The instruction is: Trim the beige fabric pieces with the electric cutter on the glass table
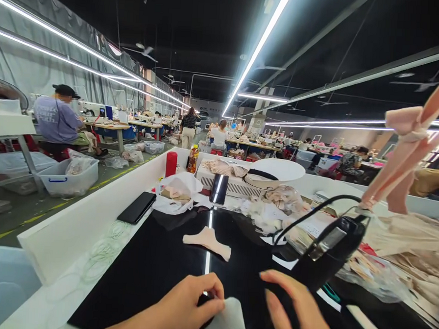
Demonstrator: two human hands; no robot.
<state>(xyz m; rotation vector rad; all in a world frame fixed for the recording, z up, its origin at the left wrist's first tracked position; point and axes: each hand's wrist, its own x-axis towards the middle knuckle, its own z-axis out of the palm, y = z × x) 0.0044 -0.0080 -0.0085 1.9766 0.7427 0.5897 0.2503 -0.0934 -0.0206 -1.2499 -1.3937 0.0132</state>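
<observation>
White cloth patch (pixel 229 318) sits at the near edge of the black mat (pixel 155 264), pinched between the thumb and curled fingers of the left hand (pixel 186 305). The right hand (pixel 296 311), fingers nearly straight, lies on the low end of a black tool (pixel 329 251) whose long axis climbs up-right; whether it grips the tool is unclear. Beyond, a white bag (pixel 182 182) holds beige pieces, and a floor bin (pixel 56 181) holds bagged cloth.

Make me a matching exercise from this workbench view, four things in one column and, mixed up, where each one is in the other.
Things: 1 red cylinder; 2 pink bow; 3 beige fabric piece; 4 white fabric piece.
Places: A pinched by the left hand; B flat on the black surface; C hanging at upper right; D upright beside the white bag.
Pairs: 1-D; 2-C; 3-B; 4-A.
</observation>
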